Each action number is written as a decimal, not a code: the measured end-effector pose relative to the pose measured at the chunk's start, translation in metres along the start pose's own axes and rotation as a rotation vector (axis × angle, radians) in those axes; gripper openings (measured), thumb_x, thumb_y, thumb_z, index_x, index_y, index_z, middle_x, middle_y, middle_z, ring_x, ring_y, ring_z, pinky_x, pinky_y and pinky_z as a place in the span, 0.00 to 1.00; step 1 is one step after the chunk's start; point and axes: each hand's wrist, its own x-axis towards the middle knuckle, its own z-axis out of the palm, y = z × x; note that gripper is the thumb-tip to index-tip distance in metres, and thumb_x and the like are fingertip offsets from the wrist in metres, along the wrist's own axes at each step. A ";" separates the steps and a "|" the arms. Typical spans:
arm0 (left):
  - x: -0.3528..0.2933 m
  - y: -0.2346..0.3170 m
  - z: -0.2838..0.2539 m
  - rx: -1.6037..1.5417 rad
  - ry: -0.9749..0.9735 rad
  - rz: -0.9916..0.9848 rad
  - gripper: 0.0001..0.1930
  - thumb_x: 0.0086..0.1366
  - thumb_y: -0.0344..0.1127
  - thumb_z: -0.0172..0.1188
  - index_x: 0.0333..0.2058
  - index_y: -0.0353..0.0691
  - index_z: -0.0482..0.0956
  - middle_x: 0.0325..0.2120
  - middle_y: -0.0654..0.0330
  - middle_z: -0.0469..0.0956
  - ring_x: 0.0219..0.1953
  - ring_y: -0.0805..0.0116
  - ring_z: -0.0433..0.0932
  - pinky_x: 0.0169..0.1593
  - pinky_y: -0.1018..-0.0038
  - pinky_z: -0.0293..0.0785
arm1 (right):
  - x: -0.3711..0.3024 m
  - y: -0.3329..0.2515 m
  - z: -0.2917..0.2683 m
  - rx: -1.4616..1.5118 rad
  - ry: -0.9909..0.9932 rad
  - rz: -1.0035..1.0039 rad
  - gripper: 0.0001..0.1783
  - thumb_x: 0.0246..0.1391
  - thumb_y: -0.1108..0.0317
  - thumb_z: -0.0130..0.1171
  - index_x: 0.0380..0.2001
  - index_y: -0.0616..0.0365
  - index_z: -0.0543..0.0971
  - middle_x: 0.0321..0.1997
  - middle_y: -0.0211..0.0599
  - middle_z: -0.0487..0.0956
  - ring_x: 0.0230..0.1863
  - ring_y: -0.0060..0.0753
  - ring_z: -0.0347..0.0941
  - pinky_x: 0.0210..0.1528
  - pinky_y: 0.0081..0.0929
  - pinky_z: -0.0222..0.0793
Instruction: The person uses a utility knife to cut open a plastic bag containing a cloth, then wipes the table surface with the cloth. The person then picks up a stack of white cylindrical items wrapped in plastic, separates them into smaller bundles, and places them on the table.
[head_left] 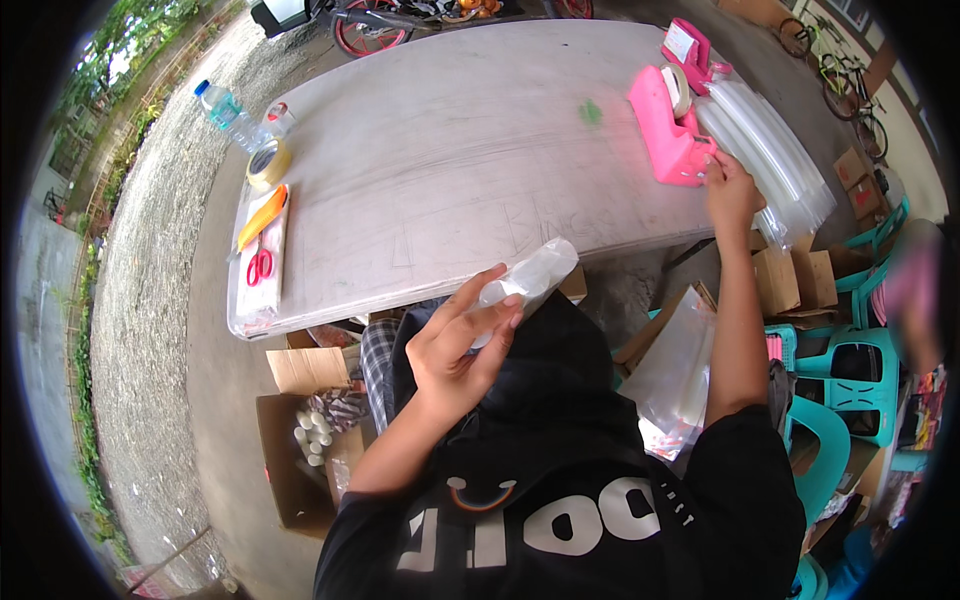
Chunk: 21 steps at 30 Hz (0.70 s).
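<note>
My left hand (462, 345) holds a clear plastic-wrapped bundle (540, 268) just off the near edge of the table, its fingers and thumb closed around the lower end. What is inside the plastic is too hazy to tell. My right hand (735, 190) reaches to the pink tape dispenser (660, 130) at the table's right side. Thumb and forefinger pinch at the dispenser's near end, at the tape's end; the thin strip itself is hard to make out. A pale tape roll (676, 92) sits in the dispenser.
Long clear plastic sleeves (765, 150) lie beside a second pink dispenser (686, 45). At left are a water bottle (228, 112), tape roll (268, 165), orange cutter (262, 216) and red-handled scissors (259, 266). Below stand a cardboard box (285, 480) and green chairs (865, 375).
</note>
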 end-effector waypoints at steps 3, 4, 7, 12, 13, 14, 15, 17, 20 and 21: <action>0.001 0.002 -0.002 0.004 -0.004 -0.036 0.08 0.55 0.20 0.68 0.34 0.33 0.81 0.38 0.47 0.84 0.52 0.50 0.80 0.44 0.67 0.83 | -0.003 -0.012 -0.026 -0.393 0.060 -0.017 0.15 0.60 0.57 0.59 0.44 0.53 0.84 0.23 0.29 0.79 0.27 0.20 0.72 0.39 0.22 0.64; 0.000 0.002 -0.003 0.015 -0.002 -0.021 0.08 0.55 0.20 0.68 0.34 0.33 0.81 0.39 0.46 0.83 0.51 0.51 0.80 0.43 0.68 0.83 | -0.009 -0.013 -0.029 -0.158 0.014 0.041 0.15 0.60 0.58 0.59 0.43 0.54 0.84 0.22 0.28 0.78 0.27 0.19 0.71 0.38 0.22 0.63; -0.002 -0.002 0.000 0.029 0.022 0.007 0.09 0.54 0.20 0.69 0.35 0.35 0.82 0.42 0.45 0.82 0.49 0.52 0.82 0.41 0.69 0.83 | -0.036 -0.049 -0.054 0.518 -0.128 0.151 0.14 0.61 0.63 0.58 0.44 0.59 0.83 0.24 0.25 0.77 0.25 0.16 0.67 0.34 0.18 0.61; -0.006 0.006 0.004 0.035 -0.004 -0.020 0.12 0.52 0.21 0.70 0.36 0.38 0.83 0.47 0.43 0.80 0.42 0.55 0.85 0.37 0.72 0.83 | -0.150 -0.184 -0.103 1.083 -0.721 0.084 0.11 0.61 0.71 0.58 0.43 0.64 0.82 0.28 0.29 0.77 0.22 0.15 0.67 0.25 0.14 0.62; -0.007 0.007 0.005 0.041 -0.006 -0.008 0.12 0.51 0.21 0.71 0.36 0.38 0.83 0.47 0.44 0.80 0.41 0.56 0.85 0.37 0.72 0.83 | -0.158 -0.191 -0.100 1.109 -0.749 0.078 0.11 0.61 0.72 0.58 0.44 0.65 0.82 0.28 0.29 0.77 0.22 0.15 0.67 0.24 0.14 0.62; -0.007 0.009 0.006 0.050 -0.007 0.007 0.12 0.51 0.21 0.71 0.36 0.38 0.83 0.47 0.44 0.80 0.39 0.56 0.85 0.37 0.72 0.83 | -0.162 -0.195 -0.096 1.138 -0.777 0.069 0.10 0.60 0.74 0.59 0.44 0.65 0.82 0.27 0.30 0.78 0.22 0.15 0.68 0.23 0.14 0.62; -0.007 0.009 0.007 0.061 -0.008 0.022 0.13 0.50 0.22 0.71 0.36 0.38 0.84 0.47 0.45 0.80 0.38 0.57 0.85 0.36 0.73 0.83 | -0.166 -0.196 -0.092 1.175 -0.786 0.098 0.11 0.61 0.74 0.59 0.45 0.65 0.82 0.28 0.30 0.78 0.22 0.15 0.67 0.24 0.13 0.61; -0.009 0.009 0.007 0.087 -0.014 0.058 0.13 0.50 0.22 0.71 0.36 0.39 0.84 0.48 0.45 0.80 0.37 0.58 0.85 0.35 0.74 0.83 | -0.168 -0.195 -0.088 1.160 -0.753 0.113 0.10 0.61 0.74 0.59 0.44 0.65 0.82 0.28 0.30 0.78 0.22 0.14 0.67 0.24 0.13 0.62; -0.010 0.010 0.003 0.110 -0.041 0.081 0.14 0.49 0.21 0.71 0.36 0.39 0.84 0.49 0.45 0.79 0.40 0.60 0.84 0.37 0.73 0.83 | -0.172 -0.191 -0.080 1.142 -0.728 0.155 0.12 0.60 0.73 0.61 0.46 0.62 0.82 0.28 0.29 0.79 0.22 0.12 0.68 0.25 0.12 0.63; -0.010 0.011 0.001 0.112 -0.054 0.084 0.14 0.49 0.21 0.71 0.35 0.40 0.84 0.50 0.45 0.78 0.41 0.60 0.84 0.38 0.73 0.83 | -0.173 -0.190 -0.079 1.135 -0.721 0.172 0.12 0.60 0.72 0.61 0.47 0.61 0.82 0.27 0.29 0.79 0.23 0.12 0.69 0.25 0.12 0.63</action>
